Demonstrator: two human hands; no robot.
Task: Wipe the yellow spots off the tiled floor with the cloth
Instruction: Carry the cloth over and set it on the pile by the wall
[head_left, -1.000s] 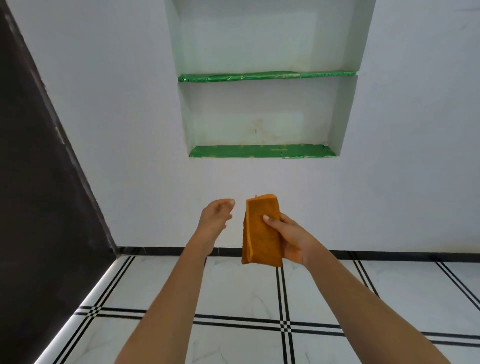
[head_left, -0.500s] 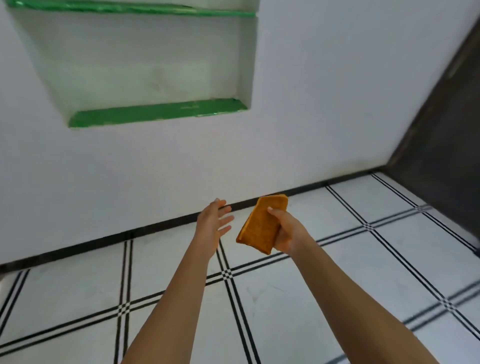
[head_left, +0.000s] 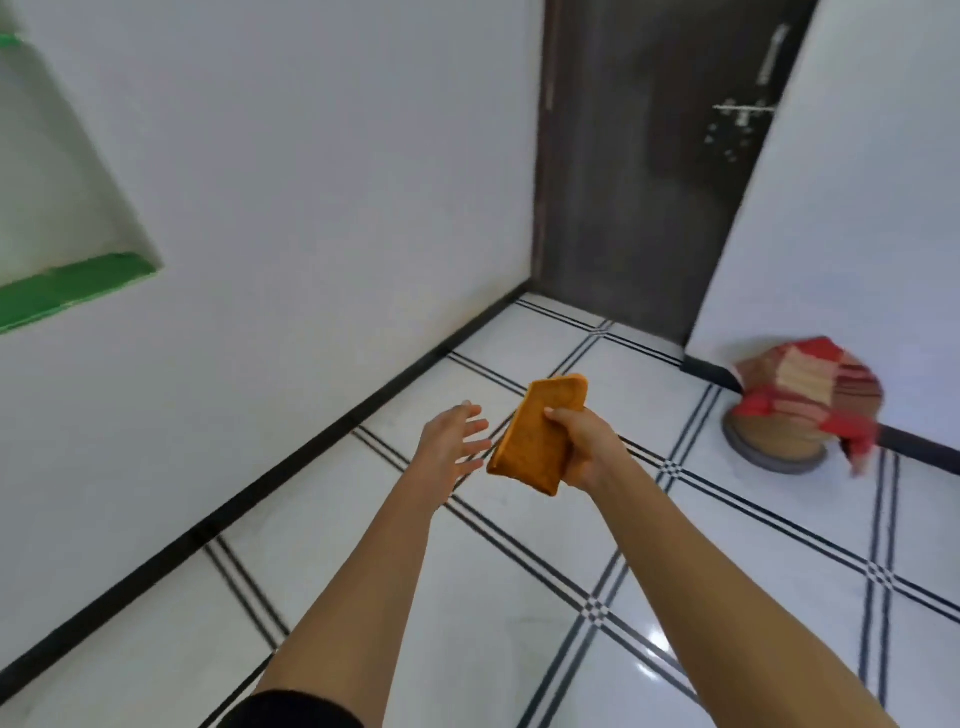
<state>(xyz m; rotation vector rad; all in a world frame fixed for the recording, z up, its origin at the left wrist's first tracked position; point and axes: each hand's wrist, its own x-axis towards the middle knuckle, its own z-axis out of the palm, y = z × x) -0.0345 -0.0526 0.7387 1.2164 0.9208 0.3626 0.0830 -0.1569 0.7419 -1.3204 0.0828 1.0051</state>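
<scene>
A folded orange cloth (head_left: 535, 434) is held up in the air in front of me, above the white tiled floor (head_left: 519, 582) with its black double lines. My right hand (head_left: 584, 449) grips the cloth by its right edge, thumb across the front. Just left of the cloth my left hand (head_left: 452, 441) hangs free with fingers spread, holding nothing and not touching the cloth. No yellow spots show on the tiles in view.
A white wall with a black skirting (head_left: 270, 478) runs along the left, with a green-shelved niche (head_left: 67, 288) in it. A dark door (head_left: 639, 156) stands at the far corner. A round clay pot draped in red checked fabric (head_left: 802, 402) sits against the right wall.
My view has swung to the right: the niche slid off to the left, the door and the covered pot came into sight. Both hands keep the same pose, cloth still in the right.
</scene>
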